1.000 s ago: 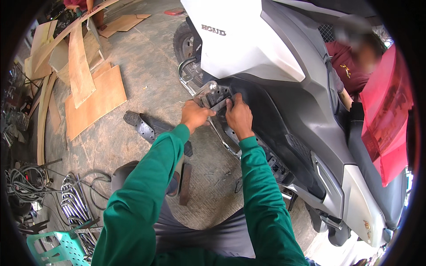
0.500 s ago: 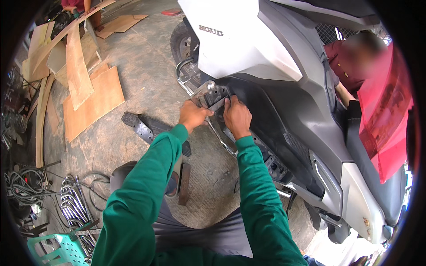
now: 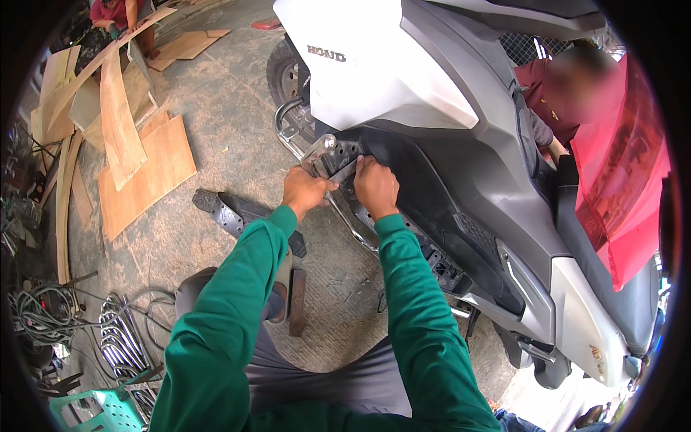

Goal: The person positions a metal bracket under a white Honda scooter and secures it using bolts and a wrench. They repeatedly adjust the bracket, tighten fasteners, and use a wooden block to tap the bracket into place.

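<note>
The left hand (image 3: 305, 190) is clamped on one end of a grey flat strip (image 3: 345, 172), and the right hand (image 3: 377, 187) grips its other end. The strip slants between them over the exposed edge of the scooter's footboard (image 3: 410, 176), just beside a shiny metal rail (image 3: 360, 235). The scooter (image 3: 381, 72) stands along the right, with a person in a maroon shirt (image 3: 534, 81) on its far side. On the floor (image 3: 230, 155), a black footboard piece (image 3: 252, 209) lies near a brown block (image 3: 297, 306); plywood sheets (image 3: 173, 164) lie farther left.
</note>
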`<action>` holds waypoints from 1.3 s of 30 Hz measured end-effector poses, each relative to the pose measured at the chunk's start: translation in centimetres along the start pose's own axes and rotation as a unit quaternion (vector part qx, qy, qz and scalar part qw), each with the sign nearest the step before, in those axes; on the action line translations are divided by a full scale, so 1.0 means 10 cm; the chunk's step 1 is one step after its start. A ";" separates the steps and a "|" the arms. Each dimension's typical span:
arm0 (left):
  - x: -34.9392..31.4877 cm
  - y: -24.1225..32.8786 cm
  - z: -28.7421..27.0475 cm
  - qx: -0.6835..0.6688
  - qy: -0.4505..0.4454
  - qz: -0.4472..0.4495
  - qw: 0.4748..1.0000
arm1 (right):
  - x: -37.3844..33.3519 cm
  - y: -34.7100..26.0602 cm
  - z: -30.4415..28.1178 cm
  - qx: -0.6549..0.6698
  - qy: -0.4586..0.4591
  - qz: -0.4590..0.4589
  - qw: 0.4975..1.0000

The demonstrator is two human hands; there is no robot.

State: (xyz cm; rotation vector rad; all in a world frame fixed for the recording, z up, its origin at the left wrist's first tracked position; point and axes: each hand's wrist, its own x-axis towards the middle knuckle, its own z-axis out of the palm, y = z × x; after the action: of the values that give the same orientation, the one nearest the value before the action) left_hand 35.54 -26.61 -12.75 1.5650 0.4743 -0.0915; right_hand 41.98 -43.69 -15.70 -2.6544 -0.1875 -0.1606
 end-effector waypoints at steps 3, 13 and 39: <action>0.00 0.00 0.00 0.003 -0.004 -0.001 1.000 | 0.11 0.03 -0.01 0.247 -0.075 0.159 0.953; 0.01 -0.03 0.02 -0.003 -0.003 0.008 1.000 | 0.02 0.03 0.06 0.171 -0.014 0.092 0.981; 0.07 -0.08 0.00 0.002 -0.008 0.008 1.000 | -0.14 0.01 -0.04 0.044 0.066 -0.066 0.995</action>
State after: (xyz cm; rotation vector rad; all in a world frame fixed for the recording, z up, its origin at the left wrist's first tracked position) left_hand 35.89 -26.42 -13.78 1.5699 0.4493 -0.0928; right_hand 40.59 -44.14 -15.59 -2.5326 -0.3202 -0.3606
